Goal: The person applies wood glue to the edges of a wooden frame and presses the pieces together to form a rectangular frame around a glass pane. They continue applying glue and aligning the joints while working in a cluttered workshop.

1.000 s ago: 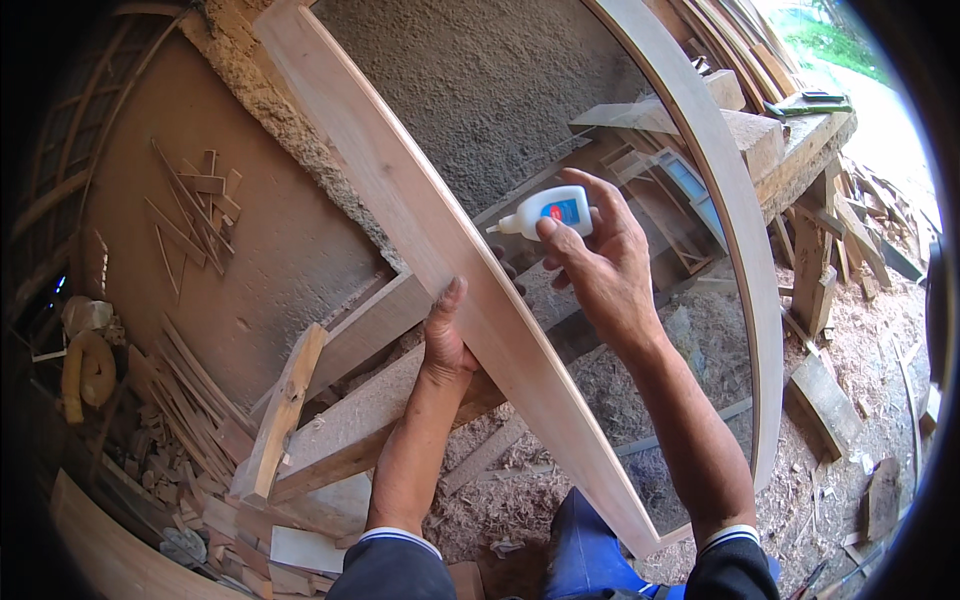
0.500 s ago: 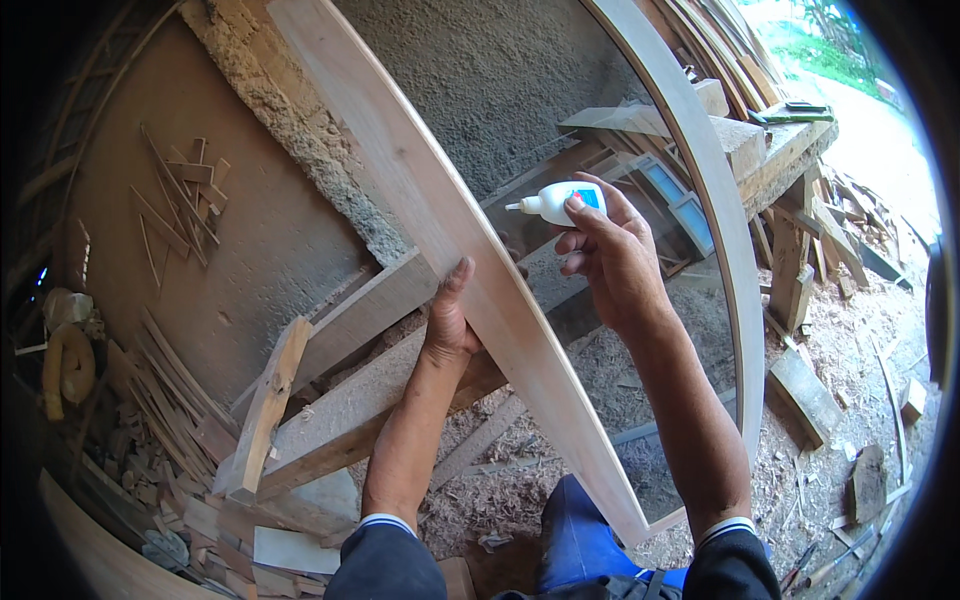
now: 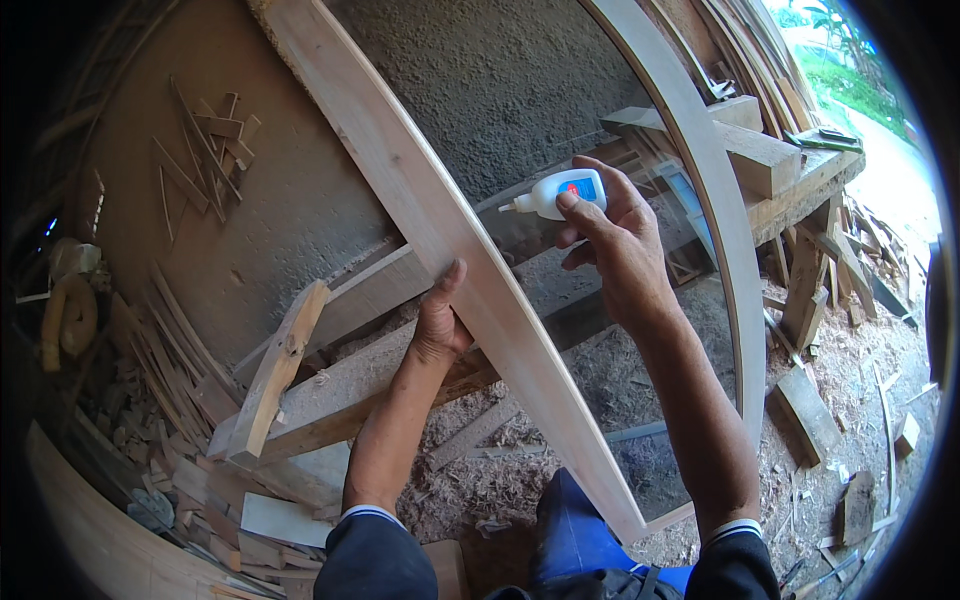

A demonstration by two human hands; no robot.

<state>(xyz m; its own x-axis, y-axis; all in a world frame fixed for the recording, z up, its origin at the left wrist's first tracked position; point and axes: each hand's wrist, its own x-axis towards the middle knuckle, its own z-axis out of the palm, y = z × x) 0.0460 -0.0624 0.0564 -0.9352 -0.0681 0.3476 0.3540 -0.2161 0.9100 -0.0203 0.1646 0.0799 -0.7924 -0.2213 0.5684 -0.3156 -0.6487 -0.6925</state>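
Observation:
My left hand [image 3: 441,318] grips the straight, pale board of a wooden frame [image 3: 420,190], thumb on its face and fingers hidden behind. The board slants from the upper left down toward my legs. A curved wooden rail [image 3: 722,210] forms the frame's right side, and what looks like a transparent pane fills the space between. Over that space, my right hand [image 3: 628,240] is closed around a small white squeeze bottle [image 3: 545,196] with a blue label. The bottle lies nearly level, its thin nozzle pointing left and held apart from the board.
Rough timber beams [image 3: 345,385] and a short upright block [image 3: 282,375] stand left of the frame. Wood offcuts [image 3: 200,500] pile up at lower left. A workbench [image 3: 800,195] holding wood pieces stands at right. Shavings and scraps [image 3: 835,500] litter the floor.
The whole view has shifted slightly. The bottle in my right hand has tilted a little, its nozzle end now slightly lower. Both hands keep their hold.

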